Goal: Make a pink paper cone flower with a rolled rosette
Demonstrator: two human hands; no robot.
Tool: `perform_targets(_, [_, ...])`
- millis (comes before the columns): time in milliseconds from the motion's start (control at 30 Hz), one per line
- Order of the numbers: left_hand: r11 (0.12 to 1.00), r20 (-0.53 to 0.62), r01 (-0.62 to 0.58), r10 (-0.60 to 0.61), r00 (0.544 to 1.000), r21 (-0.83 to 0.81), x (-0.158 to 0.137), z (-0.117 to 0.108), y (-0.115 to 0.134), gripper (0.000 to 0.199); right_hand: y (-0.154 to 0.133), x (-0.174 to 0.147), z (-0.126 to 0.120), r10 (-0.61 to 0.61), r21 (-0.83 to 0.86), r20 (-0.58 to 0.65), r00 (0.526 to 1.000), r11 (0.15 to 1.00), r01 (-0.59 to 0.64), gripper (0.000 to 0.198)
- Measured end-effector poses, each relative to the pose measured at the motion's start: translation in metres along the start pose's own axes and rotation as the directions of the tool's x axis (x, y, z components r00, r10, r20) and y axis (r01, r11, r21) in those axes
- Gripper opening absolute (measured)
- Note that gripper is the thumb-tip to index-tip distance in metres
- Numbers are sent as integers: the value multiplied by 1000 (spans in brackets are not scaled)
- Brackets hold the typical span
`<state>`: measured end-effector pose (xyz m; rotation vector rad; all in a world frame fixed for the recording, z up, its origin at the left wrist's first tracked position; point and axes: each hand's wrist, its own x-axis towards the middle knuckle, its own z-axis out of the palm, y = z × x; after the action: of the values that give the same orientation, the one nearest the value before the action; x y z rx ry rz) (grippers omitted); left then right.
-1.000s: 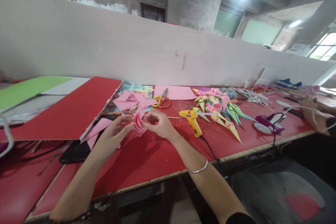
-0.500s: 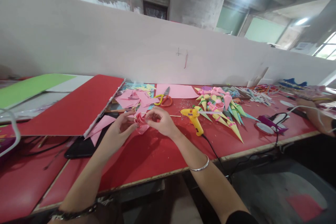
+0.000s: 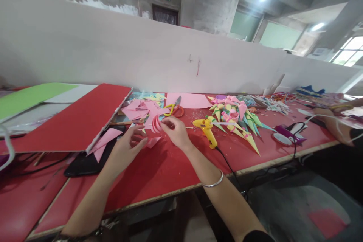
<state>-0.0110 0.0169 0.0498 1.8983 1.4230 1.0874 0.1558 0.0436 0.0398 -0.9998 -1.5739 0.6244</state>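
Note:
Between the fingertips of my right hand [image 3: 175,131] is a curled pink paper strip [image 3: 156,124], coiled in loose loops. My left hand [image 3: 129,147] is apart from it, a little to the left, with its thumb and fingers spread and nothing visible in them. A folded pink paper piece [image 3: 153,142] lies on the red table just below the coil. Behind my hands are loose pink paper pieces [image 3: 137,109] and scissors [image 3: 173,107] with yellow and orange handles. To the right of my right hand lies a yellow glue gun [image 3: 207,130] with a glue stick in its back.
Paper cones with pink trim [image 3: 235,115] are heaped right of centre. A red board [image 3: 76,121] and a black phone-like slab [image 3: 82,163] lie on the left. A purple tape-like item [image 3: 287,134] and another person's arm [image 3: 330,124] are at the right. A white partition [image 3: 113,53] stands behind.
My left hand has let go of the pink coil and moved left, its fingers opening. My right hand keeps the coil, which has loosened. The view has shifted slightly.

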Motion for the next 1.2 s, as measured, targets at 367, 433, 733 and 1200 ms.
perform_targets(367, [843,112,-242,214,970,480,0,7,-22,38,22,1,-2,186,-291,20,982,941,-173,11])
perform_targets(433, [779,168,-249,186,968,575,-2,11,-25,42,22,0,-2,215,-349,27,976,917,-193,10])
perform_targets(733, [690,229,-245,116,966,681,-5,14,-12,38,12,-2,-1,209,-402,-23,978,894,-200,16])
perform_targets(1200, [811,46,-152,153,987,566,-5,10,-4,31,3,-5,3,324,48,476,817,919,-392,28])
